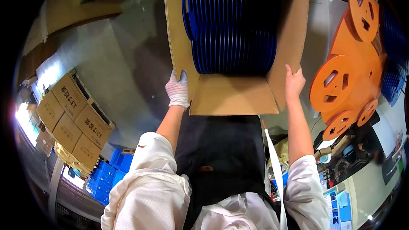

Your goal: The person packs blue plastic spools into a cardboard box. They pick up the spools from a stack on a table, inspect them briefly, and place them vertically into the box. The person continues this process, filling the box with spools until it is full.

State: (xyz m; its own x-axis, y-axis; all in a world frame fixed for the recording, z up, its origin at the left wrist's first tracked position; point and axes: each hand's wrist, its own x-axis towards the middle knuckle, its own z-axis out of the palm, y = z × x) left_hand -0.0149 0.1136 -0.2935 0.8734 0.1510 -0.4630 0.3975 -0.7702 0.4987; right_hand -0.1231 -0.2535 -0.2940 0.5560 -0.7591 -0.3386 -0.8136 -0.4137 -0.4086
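Observation:
An open cardboard box [232,93] stands in front of me, its near flap folded down toward my body. Inside, dark blue plastic reels [217,53] stand on edge in two packed rows; the far right of the box is in deep shadow. My left hand [177,89], in a striped knit glove, grips the left side flap with the thumb on its inner face. My bare right hand [294,83] is closed on the lower edge of the right side flap, thumb pointing up.
To the right are large orange discs [332,79] with cut-out holes, and more blue reels [393,85] behind them. Stacked closed cartons [81,123] stand at the left, above blue crates [104,179]. A white strap [275,166] hangs beside my right arm. A cluttered workbench [370,187] lies at lower right.

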